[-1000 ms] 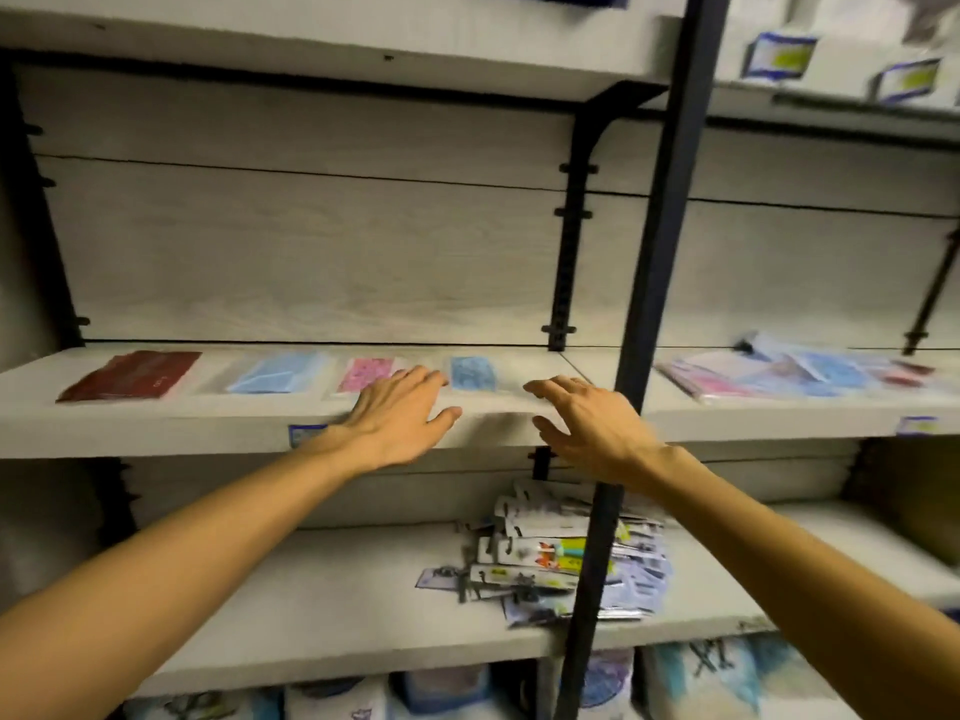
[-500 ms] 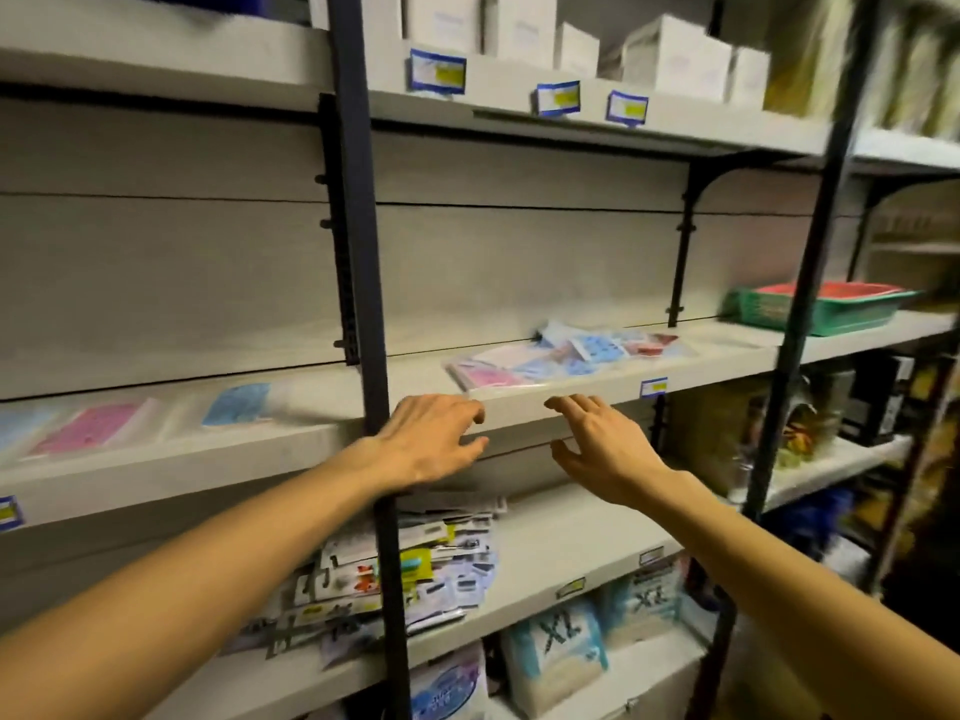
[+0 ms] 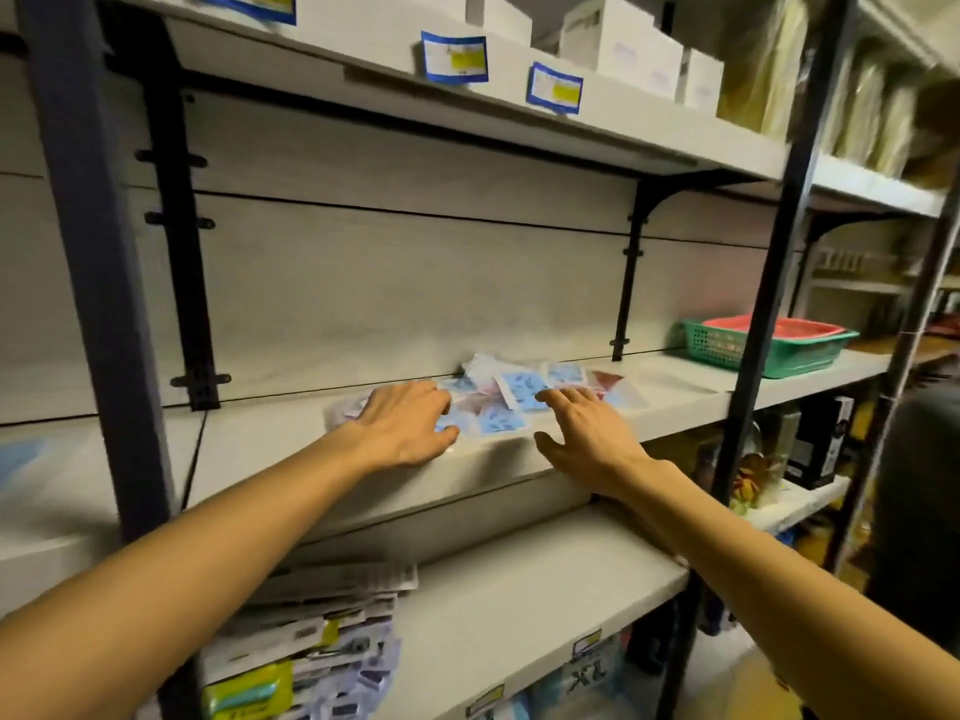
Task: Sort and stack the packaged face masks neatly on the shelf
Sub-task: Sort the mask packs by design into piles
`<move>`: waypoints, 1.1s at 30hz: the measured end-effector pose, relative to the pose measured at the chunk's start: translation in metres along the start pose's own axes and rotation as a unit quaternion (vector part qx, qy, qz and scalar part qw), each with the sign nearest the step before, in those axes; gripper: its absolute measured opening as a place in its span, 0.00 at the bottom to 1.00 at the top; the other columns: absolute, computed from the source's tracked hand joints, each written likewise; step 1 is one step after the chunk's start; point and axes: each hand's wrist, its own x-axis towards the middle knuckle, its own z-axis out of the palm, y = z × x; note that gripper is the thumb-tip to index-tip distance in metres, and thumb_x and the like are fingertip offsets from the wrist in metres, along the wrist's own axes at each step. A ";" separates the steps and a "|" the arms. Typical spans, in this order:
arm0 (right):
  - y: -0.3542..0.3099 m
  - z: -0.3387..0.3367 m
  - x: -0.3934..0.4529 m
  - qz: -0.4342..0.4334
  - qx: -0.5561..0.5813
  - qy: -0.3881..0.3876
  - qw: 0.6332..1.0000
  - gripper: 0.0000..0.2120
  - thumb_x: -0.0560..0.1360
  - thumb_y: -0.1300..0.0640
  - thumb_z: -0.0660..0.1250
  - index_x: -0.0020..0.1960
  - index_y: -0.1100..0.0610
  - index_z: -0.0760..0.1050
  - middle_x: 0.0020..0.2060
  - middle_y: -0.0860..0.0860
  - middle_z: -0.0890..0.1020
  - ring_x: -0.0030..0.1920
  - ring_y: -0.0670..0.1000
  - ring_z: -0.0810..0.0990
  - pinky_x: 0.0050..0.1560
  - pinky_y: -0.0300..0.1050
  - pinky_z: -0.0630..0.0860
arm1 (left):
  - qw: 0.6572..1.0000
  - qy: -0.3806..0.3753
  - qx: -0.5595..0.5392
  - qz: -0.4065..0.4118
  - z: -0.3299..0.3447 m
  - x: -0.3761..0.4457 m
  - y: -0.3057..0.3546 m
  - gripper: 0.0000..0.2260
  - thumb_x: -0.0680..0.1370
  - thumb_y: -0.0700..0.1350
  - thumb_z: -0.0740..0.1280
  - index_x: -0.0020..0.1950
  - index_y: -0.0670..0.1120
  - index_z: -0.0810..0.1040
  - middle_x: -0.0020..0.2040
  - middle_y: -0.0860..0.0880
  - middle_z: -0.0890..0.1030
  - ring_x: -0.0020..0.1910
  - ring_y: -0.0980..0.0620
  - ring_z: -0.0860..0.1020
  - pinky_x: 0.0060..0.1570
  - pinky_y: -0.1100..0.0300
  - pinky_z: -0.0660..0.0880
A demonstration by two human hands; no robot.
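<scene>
1. Two bare hands reaching onto the middle shelf (image 3: 270, 459) in the head view, the only view given. Left hand (image 3: 402, 426) laid flat, fingers spread, on the 9 o'clock end of a loose heap of packaged face masks (image 3: 511, 400); grip wide, nothing pinched or lifted.
2. Right hand (image 3: 584, 433) just at the 4 o'clock edge of the same heap, fingers spread wide, fingertips touching or nearly touching the packets; cannot tell which. Nothing held.
3. Heap lying mid-shelf against the back panel, packets overlapping at odd angles, blue ones mixed with reddish and pink. No tidy stack here.
4. One blurred blue packet (image 3: 21, 459) at far 9 o'clock on the same level, well apart from the heap.
5. Green basket (image 3: 789, 350) at 3 o'clock, beyond the upright post.
6. Judged progress: early for this heap. Gathering, sorting by colour and squaring into stacks all left to do.
</scene>
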 end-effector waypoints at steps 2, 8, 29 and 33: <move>0.013 0.005 0.024 0.017 0.003 0.002 1.000 0.27 0.80 0.46 0.62 0.75 0.53 0.64 0.69 0.54 0.74 0.69 0.57 0.70 0.64 0.50 0.72 | 1.000 -0.008 0.001 -0.017 0.009 0.024 -0.011 0.19 0.80 0.59 0.60 0.64 0.49 0.76 0.64 0.48 0.77 0.60 0.45 0.76 0.53 0.53 0.72; 0.045 0.032 0.081 0.048 0.017 -0.019 0.999 0.26 0.79 0.46 0.63 0.74 0.54 0.64 0.68 0.56 0.75 0.66 0.59 0.72 0.61 0.52 0.73 | 0.997 -0.024 -0.009 -0.073 0.037 0.066 -0.034 0.23 0.80 0.63 0.59 0.67 0.50 0.74 0.66 0.48 0.75 0.62 0.45 0.75 0.57 0.52 0.71; 0.129 0.123 0.209 -0.023 0.096 -0.124 0.987 0.28 0.74 0.29 0.60 0.50 0.54 0.77 0.51 0.55 0.81 0.51 0.57 0.77 0.53 0.52 0.75 | 0.957 -0.003 -0.117 -0.264 0.064 0.148 -0.033 0.19 0.81 0.60 0.62 0.40 0.48 0.81 0.32 0.54 0.80 0.35 0.50 0.78 0.33 0.58 0.68; 0.131 0.131 0.214 -0.053 0.167 -0.081 0.981 0.26 0.74 0.32 0.65 0.60 0.51 0.76 0.57 0.53 0.80 0.55 0.56 0.77 0.56 0.53 0.75 | 0.894 0.080 -0.297 -0.324 0.059 0.156 -0.027 0.15 0.81 0.50 0.66 0.40 0.44 0.83 0.34 0.52 0.79 0.36 0.51 0.74 0.36 0.58 0.68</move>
